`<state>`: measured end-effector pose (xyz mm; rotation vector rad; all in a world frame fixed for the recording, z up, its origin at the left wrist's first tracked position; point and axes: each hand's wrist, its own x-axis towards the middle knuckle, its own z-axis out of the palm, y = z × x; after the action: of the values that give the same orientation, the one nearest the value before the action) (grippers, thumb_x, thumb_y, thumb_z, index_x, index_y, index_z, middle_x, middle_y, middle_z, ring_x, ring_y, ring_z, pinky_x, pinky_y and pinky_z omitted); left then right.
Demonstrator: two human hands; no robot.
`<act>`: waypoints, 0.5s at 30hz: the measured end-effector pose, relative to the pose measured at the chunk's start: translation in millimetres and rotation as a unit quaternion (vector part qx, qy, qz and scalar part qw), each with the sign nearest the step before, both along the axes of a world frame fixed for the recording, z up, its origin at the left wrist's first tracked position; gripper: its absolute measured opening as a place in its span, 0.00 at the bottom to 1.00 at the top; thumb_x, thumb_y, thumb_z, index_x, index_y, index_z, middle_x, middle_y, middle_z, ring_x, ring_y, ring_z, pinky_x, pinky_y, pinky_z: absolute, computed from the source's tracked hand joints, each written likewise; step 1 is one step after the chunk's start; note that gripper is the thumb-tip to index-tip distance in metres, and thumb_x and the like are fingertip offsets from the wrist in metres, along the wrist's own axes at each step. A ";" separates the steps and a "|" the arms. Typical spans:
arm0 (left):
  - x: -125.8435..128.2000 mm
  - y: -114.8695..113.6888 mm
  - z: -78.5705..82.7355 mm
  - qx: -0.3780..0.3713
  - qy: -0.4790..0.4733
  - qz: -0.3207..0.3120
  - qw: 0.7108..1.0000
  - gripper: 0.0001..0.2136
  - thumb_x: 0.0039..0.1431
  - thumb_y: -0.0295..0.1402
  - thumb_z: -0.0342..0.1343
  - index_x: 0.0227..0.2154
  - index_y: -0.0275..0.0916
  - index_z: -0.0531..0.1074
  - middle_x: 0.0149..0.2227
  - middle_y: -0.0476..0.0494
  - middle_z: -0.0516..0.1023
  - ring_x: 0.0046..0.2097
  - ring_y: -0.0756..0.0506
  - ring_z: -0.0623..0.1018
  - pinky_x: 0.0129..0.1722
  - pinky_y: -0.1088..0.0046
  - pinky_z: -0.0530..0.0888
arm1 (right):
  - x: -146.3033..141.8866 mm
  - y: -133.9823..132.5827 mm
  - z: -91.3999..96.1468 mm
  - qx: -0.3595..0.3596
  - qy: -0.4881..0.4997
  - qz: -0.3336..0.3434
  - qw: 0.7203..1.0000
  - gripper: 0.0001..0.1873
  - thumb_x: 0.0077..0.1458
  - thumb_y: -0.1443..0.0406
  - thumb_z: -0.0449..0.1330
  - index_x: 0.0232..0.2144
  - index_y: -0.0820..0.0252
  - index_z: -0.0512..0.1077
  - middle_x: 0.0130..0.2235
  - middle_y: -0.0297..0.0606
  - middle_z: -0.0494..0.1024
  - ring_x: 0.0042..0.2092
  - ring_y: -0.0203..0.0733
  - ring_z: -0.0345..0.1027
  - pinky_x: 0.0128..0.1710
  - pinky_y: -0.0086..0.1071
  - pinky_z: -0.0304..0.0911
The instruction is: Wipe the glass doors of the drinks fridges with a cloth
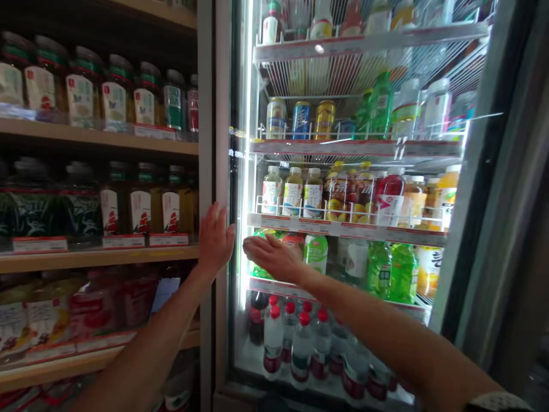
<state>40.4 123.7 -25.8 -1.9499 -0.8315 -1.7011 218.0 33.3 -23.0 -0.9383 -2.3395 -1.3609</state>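
Observation:
My left hand [215,239] is raised flat by the metal frame [221,143] at the left side of a lit drinks fridge. Its fingers point up, the thumb stands apart, and nothing is in it. My right hand [274,257] reaches leftward across the fridge front, fingers stretched out and holding nothing. Its fingertips are near the bright light strip [245,171]. Reflections show glass in front of the shelves; whether this hand touches it I cannot tell. Behind my right hand stands a bottle with a green label [315,253].
Bottled teas [293,191] and cans [301,120] line the fridge shelves. Red-capped bottles [301,349] stand on its floor. On the left, wooden shelves [98,260] carry several rows of bottles [115,94]. A dark frame [484,189] borders the fridge on the right.

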 end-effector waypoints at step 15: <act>77.2 -31.9 20.6 0.049 0.006 -0.044 0.998 0.23 0.63 0.39 0.39 0.59 0.36 0.54 0.63 0.33 0.53 0.65 0.41 0.49 0.61 0.55 0.51 | 79.3 -49.0 54.6 0.153 0.118 -0.092 0.977 0.24 0.58 0.68 0.50 0.57 0.56 0.59 0.62 0.38 0.58 0.65 0.45 0.41 0.62 0.46 0.43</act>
<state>117.6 91.8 -5.2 -1.9547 -0.6542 -1.7441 297.3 -15.7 31.6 -1.1664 -1.8434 -1.5284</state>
